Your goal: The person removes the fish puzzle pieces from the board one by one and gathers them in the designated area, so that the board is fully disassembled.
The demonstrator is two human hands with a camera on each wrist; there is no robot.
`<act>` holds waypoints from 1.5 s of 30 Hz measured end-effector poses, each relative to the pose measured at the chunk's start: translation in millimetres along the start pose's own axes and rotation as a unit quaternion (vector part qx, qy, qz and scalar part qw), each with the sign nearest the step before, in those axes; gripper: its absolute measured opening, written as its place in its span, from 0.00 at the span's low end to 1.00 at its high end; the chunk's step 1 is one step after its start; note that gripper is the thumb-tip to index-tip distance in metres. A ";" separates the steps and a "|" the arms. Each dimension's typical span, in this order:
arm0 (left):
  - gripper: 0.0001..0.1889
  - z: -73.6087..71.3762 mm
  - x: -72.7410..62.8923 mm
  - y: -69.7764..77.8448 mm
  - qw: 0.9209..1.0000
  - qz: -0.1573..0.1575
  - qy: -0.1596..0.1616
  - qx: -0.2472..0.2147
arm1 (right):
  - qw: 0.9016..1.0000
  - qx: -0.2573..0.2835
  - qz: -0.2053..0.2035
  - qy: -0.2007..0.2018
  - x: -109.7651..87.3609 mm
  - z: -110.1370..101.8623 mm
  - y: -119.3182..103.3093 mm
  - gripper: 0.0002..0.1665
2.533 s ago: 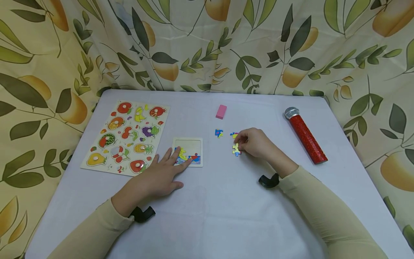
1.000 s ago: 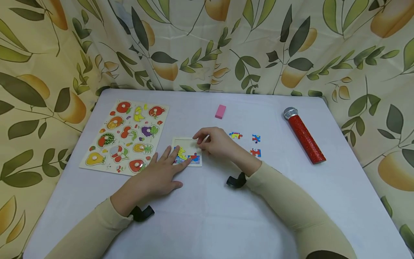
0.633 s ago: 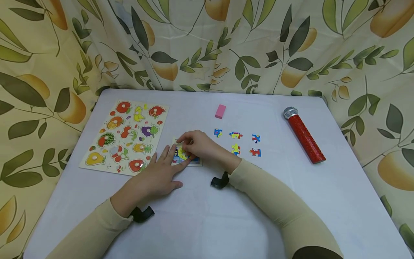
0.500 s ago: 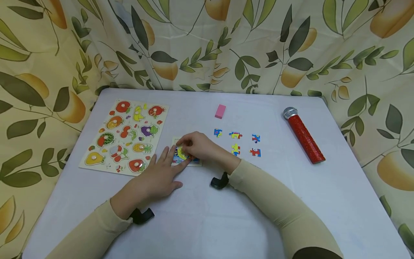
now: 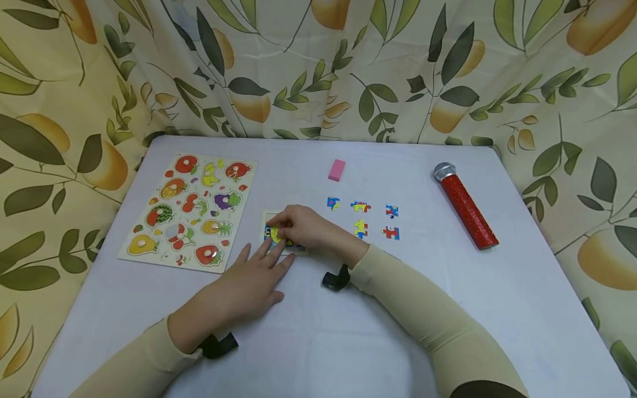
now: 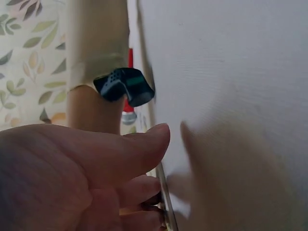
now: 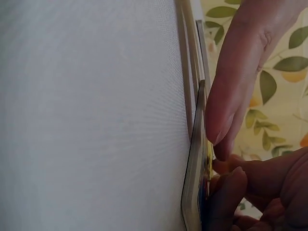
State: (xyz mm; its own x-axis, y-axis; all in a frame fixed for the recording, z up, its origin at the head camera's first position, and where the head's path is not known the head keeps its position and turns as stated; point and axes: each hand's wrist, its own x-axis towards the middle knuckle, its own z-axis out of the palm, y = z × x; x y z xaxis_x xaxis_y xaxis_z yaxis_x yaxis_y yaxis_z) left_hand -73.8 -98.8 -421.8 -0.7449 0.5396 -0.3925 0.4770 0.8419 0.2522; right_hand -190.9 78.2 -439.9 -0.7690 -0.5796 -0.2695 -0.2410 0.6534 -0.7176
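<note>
A small square jigsaw tray (image 5: 301, 252) lies on the white-covered table, with blue and yellow puzzle pieces in its lower part. My right hand (image 5: 306, 226) is over it, thumb and forefinger pinching a blue-and-yellow puzzle piece (image 5: 267, 231) down at the tray's left side. In the right wrist view, those fingertips (image 7: 236, 180) meet right at the yellow edge above the tray's side. My left hand (image 5: 244, 293) is spread flat, its fingertips over the tray's near-left corner. Part of the tray is hidden beneath both hands.
Several loose jigsaw pieces (image 5: 360, 228) lie right of the tray. Behind them is a pink block (image 5: 337, 170). A red glittery microphone (image 5: 468, 210) lies at the right. The fruit peg board (image 5: 191, 251) is on the left, close to my left fingers. A patterned curtain (image 5: 298, 66) hangs behind.
My right hand has gone left from the loose pieces to the tray, bringing a puzzle piece. My left fingers have drawn back slightly toward the tray's near edge.
</note>
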 end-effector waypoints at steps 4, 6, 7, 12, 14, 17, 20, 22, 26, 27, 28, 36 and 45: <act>0.43 -3.0 -0.7 0.6 1.000 0.006 -0.006 -0.008 | 1.000 0.010 0.000 -0.007 0.1 -1.7 -0.4 0.21; 0.43 -4.8 -1.1 0.2 1.000 0.008 -0.010 -0.012 | 1.000 0.022 -0.005 -0.011 0.9 -3.4 -0.2 0.20; 0.44 -5.4 -1.0 -0.2 1.000 0.009 -0.013 -0.014 | 0.999 0.033 -0.007 -0.014 1.4 -4.2 0.0 0.20; 0.45 -5.6 0.8 -2.4 0.999 0.009 -0.021 -0.022 | 0.997 0.078 -0.019 -0.019 3.1 -5.7 1.2 0.20; 0.45 -4.7 1.5 -3.0 0.999 0.008 -0.023 -0.023 | 0.997 0.079 -0.021 -0.013 3.1 -4.4 1.5 0.20; 0.45 -3.6 2.2 -3.6 0.999 0.007 -0.024 -0.023 | 0.998 0.063 -0.020 0.007 3.1 -1.2 1.1 0.19; 0.45 -3.6 2.2 -3.3 0.999 0.005 -0.024 -0.024 | 0.998 0.050 -0.013 0.030 2.1 1.7 -0.4 0.18; 0.45 -4.0 1.8 -2.8 0.999 0.005 -0.023 -0.024 | 0.998 0.051 -0.011 0.040 1.7 3.1 -1.1 0.17; 0.45 -5.1 0.6 -1.8 0.999 0.005 -0.023 -0.027 | 0.996 0.070 -0.012 0.055 1.3 4.8 -1.1 0.15; 0.44 -5.2 0.5 -1.6 0.999 0.005 -0.023 -0.028 | 0.995 0.075 -0.012 0.058 1.4 5.1 -0.8 0.15; 0.44 -5.4 0.3 -1.5 0.999 0.005 -0.023 -0.029 | 0.995 0.079 -0.012 0.061 1.5 5.5 -0.5 0.15; 0.44 -5.2 0.6 -1.7 0.999 0.003 -0.024 -0.031 | 0.992 0.102 -0.011 0.074 -0.1 6.9 -1.7 0.14; 0.44 -6.6 -0.4 -0.6 0.999 0.003 -0.024 -0.027 | 0.990 0.112 -0.003 0.084 -0.4 7.7 -3.4 0.14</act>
State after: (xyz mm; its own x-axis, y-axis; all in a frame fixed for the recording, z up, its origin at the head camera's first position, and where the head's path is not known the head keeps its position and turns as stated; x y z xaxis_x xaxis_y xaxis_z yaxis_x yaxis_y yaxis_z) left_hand -76.9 -99.6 -415.9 -0.7182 0.5444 -0.4333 0.4538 0.8386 0.3014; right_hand -185.2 72.5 -442.3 -0.8603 -0.4817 -0.1668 -0.1232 0.5141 -0.8489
